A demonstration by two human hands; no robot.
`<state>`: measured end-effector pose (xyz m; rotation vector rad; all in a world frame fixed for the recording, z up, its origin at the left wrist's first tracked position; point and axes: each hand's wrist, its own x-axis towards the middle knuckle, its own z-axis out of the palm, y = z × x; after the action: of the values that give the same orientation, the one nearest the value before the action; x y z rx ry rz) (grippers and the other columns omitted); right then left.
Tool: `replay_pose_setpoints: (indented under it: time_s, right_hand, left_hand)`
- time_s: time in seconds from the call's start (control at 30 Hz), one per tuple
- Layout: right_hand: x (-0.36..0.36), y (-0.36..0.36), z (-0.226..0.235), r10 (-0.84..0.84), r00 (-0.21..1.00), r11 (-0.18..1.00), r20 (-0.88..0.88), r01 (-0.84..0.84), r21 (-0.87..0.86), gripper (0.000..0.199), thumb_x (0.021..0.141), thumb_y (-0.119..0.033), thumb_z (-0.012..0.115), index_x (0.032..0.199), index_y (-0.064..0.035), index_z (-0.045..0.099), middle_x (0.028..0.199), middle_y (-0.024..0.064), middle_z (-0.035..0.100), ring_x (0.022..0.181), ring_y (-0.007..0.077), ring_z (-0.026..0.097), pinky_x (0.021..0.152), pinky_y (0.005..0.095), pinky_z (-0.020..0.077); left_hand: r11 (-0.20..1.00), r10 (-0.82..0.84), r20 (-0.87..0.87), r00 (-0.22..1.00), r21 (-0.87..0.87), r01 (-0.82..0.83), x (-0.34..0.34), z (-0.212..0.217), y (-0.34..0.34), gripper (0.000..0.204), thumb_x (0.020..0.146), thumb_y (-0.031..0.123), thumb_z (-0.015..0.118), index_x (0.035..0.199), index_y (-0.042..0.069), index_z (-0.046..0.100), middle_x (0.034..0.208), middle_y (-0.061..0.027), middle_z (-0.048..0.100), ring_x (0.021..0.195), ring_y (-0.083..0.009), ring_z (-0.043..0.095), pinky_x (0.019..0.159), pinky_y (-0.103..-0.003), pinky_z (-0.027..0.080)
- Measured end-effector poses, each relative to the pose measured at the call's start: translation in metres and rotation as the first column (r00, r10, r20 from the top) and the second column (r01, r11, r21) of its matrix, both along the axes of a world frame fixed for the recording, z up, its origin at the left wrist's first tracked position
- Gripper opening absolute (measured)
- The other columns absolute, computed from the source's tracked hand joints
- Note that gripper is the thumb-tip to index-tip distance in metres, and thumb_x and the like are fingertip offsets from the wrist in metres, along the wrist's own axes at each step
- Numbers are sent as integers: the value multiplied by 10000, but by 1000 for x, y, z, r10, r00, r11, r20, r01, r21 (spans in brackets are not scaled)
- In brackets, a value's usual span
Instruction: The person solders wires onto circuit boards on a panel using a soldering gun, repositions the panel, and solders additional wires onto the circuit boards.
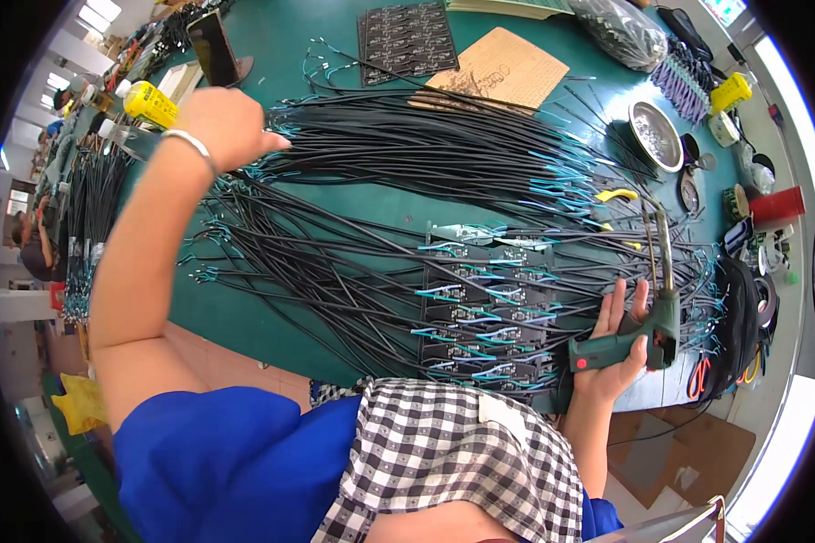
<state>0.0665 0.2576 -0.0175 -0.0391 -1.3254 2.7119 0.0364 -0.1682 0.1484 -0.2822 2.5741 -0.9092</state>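
My left hand (222, 127) reaches to the far left, by the left ends of a thick bundle of black cables (407, 145). Its fingers are curled and the thumb points right; what they hold, if anything, is hidden. My right hand (611, 371) holds a dark green soldering gun (629, 339) with a red button and an upright metal tip, the handle lying across the palm and thumb. Left of it lies a panel of black circuit boards (489, 317) with teal and pale wires across it. More black cables (308, 244) with stripped teal ends fan out leftward from the panel.
At the back are another black board panel (407, 41), brown cardboard (493, 72) and a bag of parts (620, 32). A metal bowl (655, 136) stands back right. A phone (213, 50) and yellow bottle (149, 104) are back left. Orange-handled scissors (697, 378) lie right.
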Motion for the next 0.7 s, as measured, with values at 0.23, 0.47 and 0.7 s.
replay_pose_setpoints:
  time_s: [0.23,0.47,0.7]
  right_hand:
    - [2,-3,8,-44,999,998,-25,45,34,551,855,-357,550,1279,-40,399,1486,168,213,1355,390,233,1126,449,192]
    - [2,-2,8,-32,999,999,-28,33,22,472,893,-351,511,1225,-24,431,1480,202,199,1351,402,232,1131,456,191]
    - [2,-7,12,-38,998,998,-40,40,49,499,885,-349,511,1258,-36,403,1477,192,212,1353,403,226,1125,466,194]
  left_hand:
    - [999,36,-65,997,-6,-36,13,21,-61,551,858,522,512,716,8,650,653,-159,626,643,-267,651,626,-403,513]
    - [340,726,341,597,577,-743,56,-19,-183,547,873,492,517,801,-26,676,464,-97,540,390,-210,550,432,-312,464]
    - [699,205,-278,938,713,58,-19,-32,-181,469,890,481,493,752,38,557,585,-31,537,523,-156,499,518,-313,415]
